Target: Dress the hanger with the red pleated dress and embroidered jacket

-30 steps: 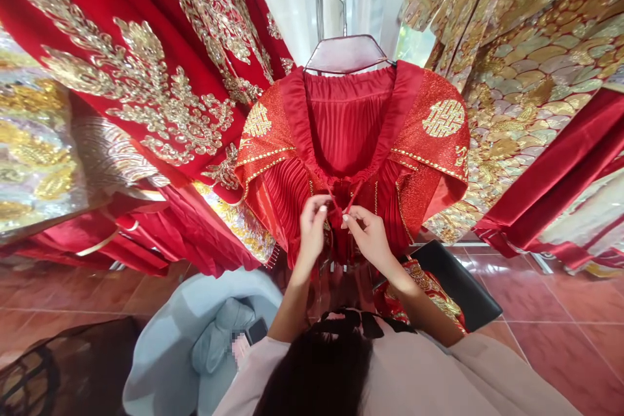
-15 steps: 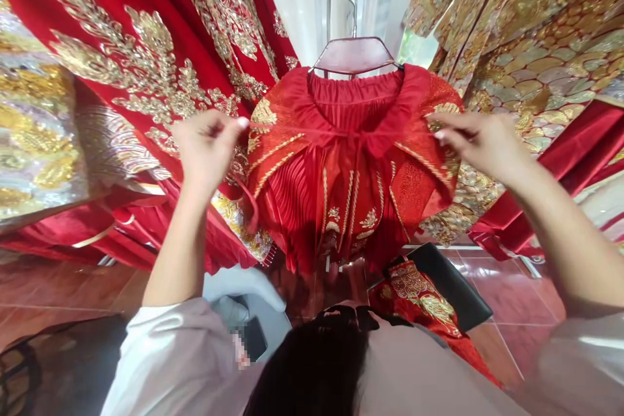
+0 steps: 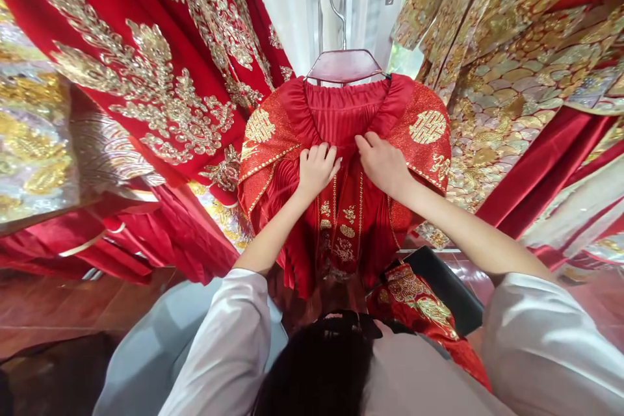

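A red pleated skirt (image 3: 292,195) with gold embroidery hangs from a hanger (image 3: 344,64) in front of me. Its waistband carries two gold emblems. My left hand (image 3: 316,168) and my right hand (image 3: 383,161) sit side by side at the middle of the waistband, fingers curled into the red fabric where the thin red ties meet. The fingertips are partly buried in the cloth, so the ties themselves are hidden.
Red garments with gold embroidery (image 3: 146,78) hang at the left, gold scale-patterned ones (image 3: 511,78) at the right. A light blue seat (image 3: 156,351) is at lower left, a black flat object (image 3: 448,286) with red embroidered cloth (image 3: 414,299) on it at lower right. The floor has red tiles.
A second ago both hands worked the ties low at the skirt front. Half a second ago they pulled the ties wide apart. Now both hands have come together at the waistband centre.
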Available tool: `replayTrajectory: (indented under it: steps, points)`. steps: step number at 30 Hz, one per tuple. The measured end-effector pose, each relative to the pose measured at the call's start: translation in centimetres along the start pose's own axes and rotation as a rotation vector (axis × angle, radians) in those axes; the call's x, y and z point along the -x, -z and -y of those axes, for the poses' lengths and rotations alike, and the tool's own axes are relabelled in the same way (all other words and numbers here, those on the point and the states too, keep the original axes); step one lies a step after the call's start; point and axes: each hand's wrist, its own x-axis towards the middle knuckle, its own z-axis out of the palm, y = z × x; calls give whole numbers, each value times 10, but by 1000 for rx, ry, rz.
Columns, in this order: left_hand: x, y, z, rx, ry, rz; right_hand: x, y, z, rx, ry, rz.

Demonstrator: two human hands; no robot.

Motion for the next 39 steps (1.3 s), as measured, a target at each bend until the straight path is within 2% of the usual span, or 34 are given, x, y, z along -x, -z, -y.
replayTrajectory:
  steps: [3, 6, 9, 12, 14, 17, 19, 21, 24, 25, 27, 29, 30, 31, 32, 34, 36, 39]
  points:
    - [-2, -1, 4, -57, 58, 89, -12, -11, 3, -65, -32, 111]
    - [-5, 13, 1, 10, 170, 177, -19, -5, -8, -251, -34, 153]
    - [-9, 32, -8, 354, 257, 179, -21, 12, -16, -640, -112, 217]
    - [-18, 48, -22, 729, 346, 178, -24, 26, -12, -1035, -365, 366]
    - [-27, 57, -31, 847, 344, 168, -27, 28, -5, -1132, -462, 364]
    - [-44, 67, -32, 817, 260, 149, -32, 26, -5, -965, -366, 124]
    - [-56, 75, -20, 753, 228, 127, -33, 29, -18, -772, -246, -21]
    - [-67, 87, 0, 685, 206, 35, -35, 37, -39, -623, -190, -87]
    - [-79, 112, 23, 597, 141, -73, -39, 53, -72, -467, -213, -130]
    - [-80, 120, 26, 581, 115, -55, -41, 56, -80, -426, -214, -126]
    - [-79, 133, 23, 546, 58, 93, -46, 60, -89, -396, -152, -54]
    - [-75, 139, 15, 449, 4, 285, -49, 59, -90, -466, 7, 128]
    - [-73, 140, 11, 370, -11, 328, -50, 58, -88, -535, 97, 250]
    - [-71, 137, 9, 282, -14, 310, -51, 56, -86, -618, 175, 374]
    - [-70, 133, 7, 200, -6, 233, -51, 55, -84, -709, 228, 480]
    - [-70, 121, 6, 97, 25, -7, -52, 53, -76, -912, 237, 581]
    - [-75, 106, 4, 104, 50, -179, -56, 51, -66, -1124, 163, 520]
    - [-86, 88, -6, 236, 86, -253, -67, 42, -48, -1322, 13, 266]
